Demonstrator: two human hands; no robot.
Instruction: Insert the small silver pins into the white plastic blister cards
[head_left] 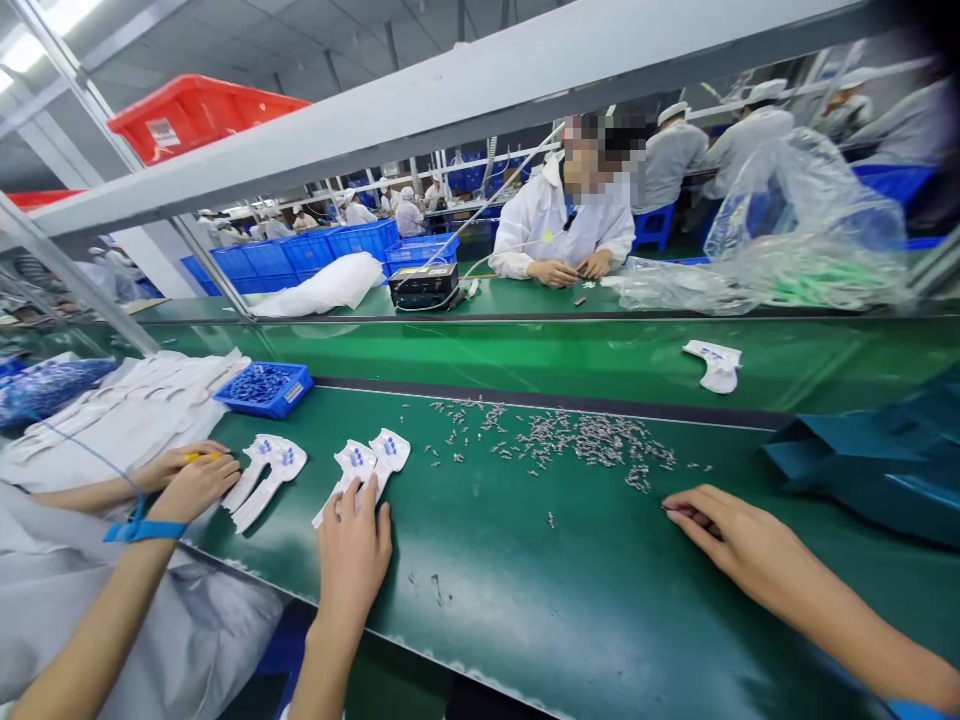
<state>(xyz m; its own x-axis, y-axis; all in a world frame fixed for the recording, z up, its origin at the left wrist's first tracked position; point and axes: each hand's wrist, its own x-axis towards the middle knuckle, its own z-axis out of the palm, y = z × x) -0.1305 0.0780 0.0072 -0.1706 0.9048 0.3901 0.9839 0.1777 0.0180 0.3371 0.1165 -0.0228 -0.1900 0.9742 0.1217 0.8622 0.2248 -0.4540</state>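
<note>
My left hand [352,545] rests with fingers stretched on two white curved plastic shells [390,452] that carry small blue parts. The fingertips touch the nearer shell and cover some of it. On the right, my right hand [724,530] hovers low over the green work surface, thumb and fingers pinched together. A dark speck shows at the fingertips, too small to make out. Left of that hand lies a loose spread of small metal parts [592,438], with one stray metal part [551,520] nearer the front.
At left a co-worker's hands [195,480] hold something yellow beside two more white shells [274,460]. A blue tray [292,392] holds blue parts. A dark teal bag [870,460] lies at right. One shell [716,365] sits on the belt, and another person [562,225] works opposite.
</note>
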